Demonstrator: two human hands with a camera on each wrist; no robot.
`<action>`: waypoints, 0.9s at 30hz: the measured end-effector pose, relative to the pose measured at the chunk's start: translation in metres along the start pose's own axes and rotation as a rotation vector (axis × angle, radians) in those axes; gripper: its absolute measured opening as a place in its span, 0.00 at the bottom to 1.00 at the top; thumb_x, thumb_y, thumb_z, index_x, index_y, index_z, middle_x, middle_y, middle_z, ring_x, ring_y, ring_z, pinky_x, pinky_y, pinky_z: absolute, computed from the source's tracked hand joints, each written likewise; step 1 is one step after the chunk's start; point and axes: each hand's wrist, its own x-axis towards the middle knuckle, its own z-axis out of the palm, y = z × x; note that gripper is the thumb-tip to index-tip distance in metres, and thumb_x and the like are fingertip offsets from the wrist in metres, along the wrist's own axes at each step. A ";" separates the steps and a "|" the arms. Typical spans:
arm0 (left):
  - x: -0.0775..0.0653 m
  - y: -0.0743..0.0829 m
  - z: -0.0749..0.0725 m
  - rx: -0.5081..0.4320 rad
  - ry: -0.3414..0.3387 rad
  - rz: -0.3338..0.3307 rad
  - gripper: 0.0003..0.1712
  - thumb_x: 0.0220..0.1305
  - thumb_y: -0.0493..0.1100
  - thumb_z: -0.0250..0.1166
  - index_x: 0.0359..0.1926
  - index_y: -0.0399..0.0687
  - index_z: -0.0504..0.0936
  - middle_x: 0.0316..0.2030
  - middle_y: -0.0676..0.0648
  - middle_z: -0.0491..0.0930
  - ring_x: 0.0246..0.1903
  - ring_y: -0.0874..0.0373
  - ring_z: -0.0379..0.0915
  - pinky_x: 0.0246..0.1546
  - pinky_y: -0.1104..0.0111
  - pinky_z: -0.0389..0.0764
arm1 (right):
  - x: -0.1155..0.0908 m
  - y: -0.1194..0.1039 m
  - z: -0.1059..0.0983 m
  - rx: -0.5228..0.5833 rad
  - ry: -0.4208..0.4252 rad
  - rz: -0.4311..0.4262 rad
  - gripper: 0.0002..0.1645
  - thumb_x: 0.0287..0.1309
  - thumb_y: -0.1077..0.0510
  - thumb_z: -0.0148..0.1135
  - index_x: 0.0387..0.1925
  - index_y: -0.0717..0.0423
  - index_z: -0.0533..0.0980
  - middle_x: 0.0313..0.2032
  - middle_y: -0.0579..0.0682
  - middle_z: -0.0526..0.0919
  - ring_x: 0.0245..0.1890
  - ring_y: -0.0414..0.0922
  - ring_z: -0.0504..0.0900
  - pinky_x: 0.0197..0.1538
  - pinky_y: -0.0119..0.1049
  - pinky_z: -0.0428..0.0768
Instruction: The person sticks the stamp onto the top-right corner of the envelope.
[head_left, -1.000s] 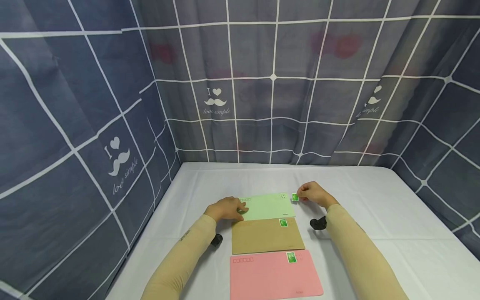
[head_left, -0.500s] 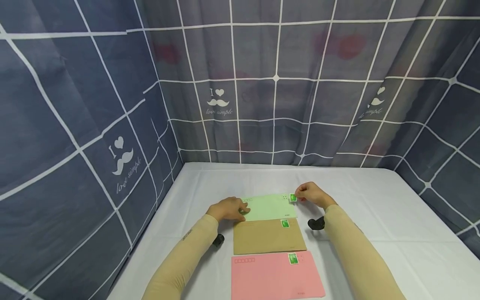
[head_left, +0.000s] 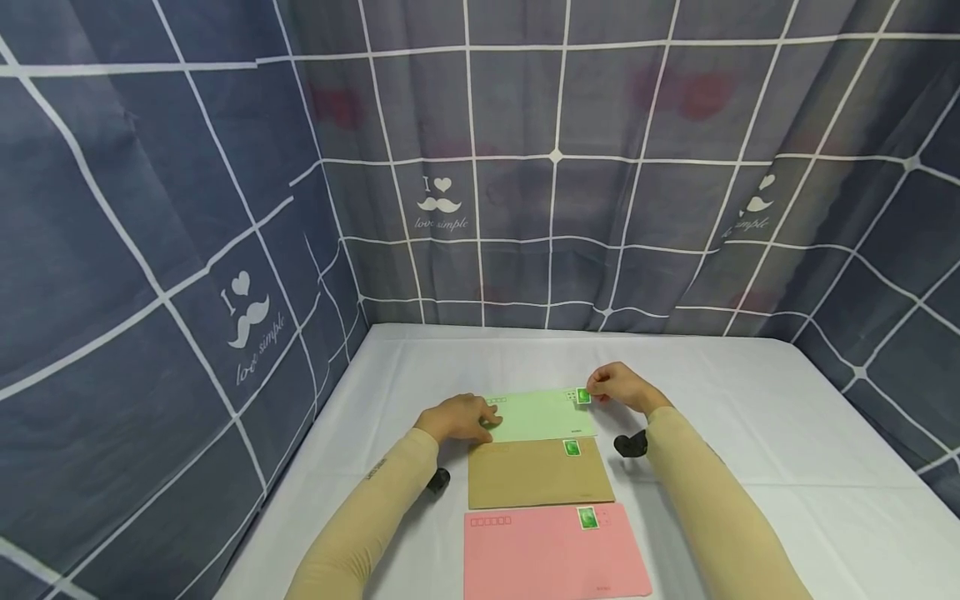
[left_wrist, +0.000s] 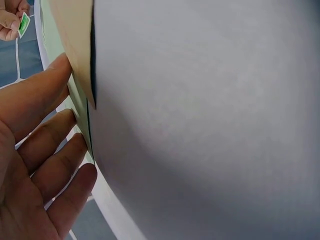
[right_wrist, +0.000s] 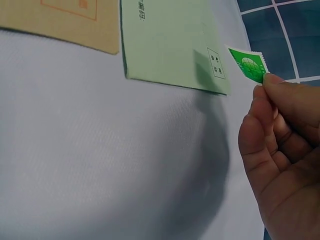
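My right hand (head_left: 619, 387) pinches a green postage stamp (right_wrist: 249, 65) by one corner between thumb and forefinger. In the head view the stamp overlaps the upper right corner of a pale green envelope (head_left: 536, 416), and the right wrist view shows it raised above the table. The fingertips of my left hand (head_left: 459, 417) press on the left end of that envelope, fingers lightly bent and spread. Just below it lies a brown envelope (head_left: 536, 475), then a pink envelope (head_left: 551, 554). Each of these two bears a green stamp near its upper right corner.
A white cloth covers the table (head_left: 735, 417). Dark checked curtains (head_left: 510, 200) hang behind it and at both sides. A black wrist camera (head_left: 630, 444) juts from below the right wrist, and another black camera (head_left: 439, 480) from the left.
My right hand has carried the stamp slightly left, from beside the green envelope to over its upper right corner. The left hand keeps its place on the envelope; the head view shifted a little.
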 end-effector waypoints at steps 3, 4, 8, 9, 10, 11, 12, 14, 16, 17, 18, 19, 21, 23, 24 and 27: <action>0.000 0.000 -0.002 0.008 -0.001 -0.001 0.27 0.60 0.54 0.72 0.61 0.62 0.81 0.70 0.58 0.70 0.74 0.47 0.60 0.75 0.54 0.61 | 0.003 -0.002 0.000 -0.002 -0.008 -0.005 0.06 0.66 0.68 0.58 0.37 0.70 0.78 0.30 0.48 0.79 0.32 0.41 0.75 0.39 0.32 0.79; 0.000 0.000 -0.002 0.009 -0.002 -0.002 0.27 0.61 0.54 0.72 0.61 0.62 0.81 0.70 0.58 0.69 0.73 0.48 0.61 0.75 0.55 0.61 | 0.003 -0.002 0.000 -0.002 -0.014 -0.010 0.06 0.67 0.67 0.58 0.37 0.70 0.77 0.30 0.48 0.79 0.32 0.41 0.75 0.39 0.33 0.79; 0.000 0.000 -0.002 0.011 -0.006 -0.001 0.27 0.61 0.54 0.71 0.62 0.63 0.81 0.70 0.58 0.69 0.73 0.48 0.61 0.75 0.55 0.62 | 0.004 -0.003 -0.001 -0.001 -0.045 -0.031 0.07 0.67 0.67 0.58 0.38 0.71 0.77 0.31 0.49 0.79 0.33 0.41 0.75 0.41 0.35 0.79; 0.000 0.000 -0.002 0.010 -0.005 -0.001 0.27 0.61 0.54 0.71 0.62 0.63 0.81 0.70 0.58 0.69 0.73 0.48 0.61 0.74 0.56 0.62 | 0.005 -0.003 -0.001 0.003 -0.054 -0.034 0.07 0.67 0.67 0.58 0.38 0.72 0.77 0.31 0.49 0.79 0.33 0.41 0.75 0.41 0.36 0.79; 0.000 -0.001 -0.001 0.006 -0.005 0.000 0.27 0.61 0.54 0.71 0.62 0.63 0.81 0.70 0.58 0.69 0.73 0.49 0.61 0.74 0.56 0.62 | 0.005 -0.003 -0.001 0.005 -0.062 -0.037 0.08 0.67 0.67 0.58 0.38 0.72 0.77 0.31 0.49 0.79 0.33 0.42 0.75 0.41 0.37 0.80; 0.000 -0.001 -0.001 0.006 -0.003 0.001 0.27 0.61 0.54 0.71 0.62 0.63 0.81 0.70 0.58 0.69 0.73 0.48 0.61 0.74 0.56 0.62 | 0.005 -0.003 -0.001 0.006 -0.070 -0.041 0.08 0.67 0.67 0.58 0.39 0.72 0.77 0.32 0.49 0.79 0.33 0.42 0.75 0.42 0.37 0.80; 0.000 -0.001 -0.001 0.005 -0.003 0.002 0.27 0.61 0.54 0.71 0.61 0.62 0.81 0.70 0.58 0.69 0.73 0.49 0.62 0.74 0.56 0.62 | 0.006 -0.004 0.000 0.010 -0.076 -0.043 0.08 0.67 0.67 0.58 0.39 0.73 0.77 0.32 0.49 0.79 0.33 0.42 0.75 0.42 0.38 0.80; 0.000 -0.001 -0.001 0.007 0.001 0.002 0.27 0.60 0.54 0.72 0.61 0.62 0.81 0.70 0.58 0.70 0.73 0.49 0.62 0.74 0.56 0.63 | 0.007 -0.004 0.000 0.020 -0.078 -0.042 0.08 0.66 0.67 0.59 0.39 0.73 0.77 0.31 0.49 0.79 0.33 0.42 0.75 0.42 0.38 0.80; 0.000 -0.001 -0.001 0.008 0.002 0.001 0.27 0.60 0.54 0.72 0.61 0.62 0.82 0.70 0.58 0.70 0.72 0.49 0.62 0.74 0.56 0.63 | 0.007 -0.005 0.000 0.025 -0.083 -0.049 0.08 0.66 0.67 0.59 0.39 0.73 0.77 0.31 0.48 0.79 0.33 0.41 0.75 0.41 0.37 0.80; 0.001 -0.001 -0.001 0.012 0.002 0.001 0.27 0.60 0.54 0.72 0.61 0.63 0.81 0.70 0.58 0.70 0.72 0.49 0.63 0.74 0.56 0.63 | 0.008 -0.005 0.001 0.030 -0.082 -0.050 0.08 0.66 0.67 0.59 0.38 0.72 0.77 0.30 0.48 0.80 0.33 0.41 0.76 0.41 0.37 0.81; 0.000 -0.001 -0.001 0.012 0.001 -0.002 0.27 0.60 0.54 0.72 0.61 0.63 0.81 0.70 0.59 0.69 0.72 0.50 0.63 0.74 0.56 0.63 | 0.009 -0.006 0.001 0.033 -0.084 -0.050 0.07 0.66 0.67 0.59 0.38 0.72 0.78 0.30 0.48 0.80 0.33 0.41 0.76 0.41 0.36 0.81; 0.001 -0.001 -0.001 0.011 0.000 -0.005 0.27 0.60 0.54 0.72 0.61 0.63 0.81 0.70 0.59 0.69 0.72 0.50 0.63 0.74 0.56 0.64 | 0.010 -0.006 0.002 0.038 -0.084 -0.048 0.07 0.66 0.67 0.60 0.38 0.72 0.78 0.30 0.47 0.80 0.33 0.41 0.76 0.41 0.35 0.81; 0.000 -0.001 -0.001 0.011 -0.001 -0.010 0.27 0.60 0.54 0.72 0.61 0.63 0.81 0.70 0.59 0.69 0.72 0.50 0.63 0.74 0.56 0.64 | 0.012 -0.006 0.003 0.040 -0.091 -0.058 0.08 0.66 0.66 0.59 0.39 0.71 0.78 0.31 0.47 0.80 0.33 0.40 0.76 0.41 0.34 0.81; 0.001 -0.001 0.000 0.012 0.002 -0.015 0.27 0.59 0.54 0.72 0.61 0.63 0.82 0.70 0.59 0.70 0.72 0.50 0.63 0.74 0.55 0.63 | 0.013 -0.006 0.005 0.052 -0.090 -0.060 0.07 0.66 0.67 0.59 0.38 0.72 0.78 0.30 0.47 0.80 0.33 0.41 0.77 0.42 0.34 0.81; 0.001 -0.001 0.000 0.011 0.003 -0.016 0.27 0.59 0.54 0.72 0.61 0.63 0.82 0.70 0.59 0.70 0.72 0.50 0.63 0.74 0.55 0.63 | 0.014 -0.007 0.005 0.051 -0.094 -0.066 0.08 0.66 0.67 0.59 0.39 0.72 0.78 0.30 0.47 0.80 0.33 0.41 0.77 0.42 0.35 0.81; 0.000 0.000 0.002 0.008 0.002 -0.023 0.27 0.59 0.55 0.72 0.61 0.64 0.82 0.70 0.60 0.70 0.73 0.50 0.61 0.75 0.55 0.61 | 0.015 -0.008 0.006 0.048 -0.098 -0.074 0.08 0.66 0.67 0.60 0.38 0.72 0.78 0.30 0.47 0.80 0.33 0.41 0.77 0.43 0.35 0.81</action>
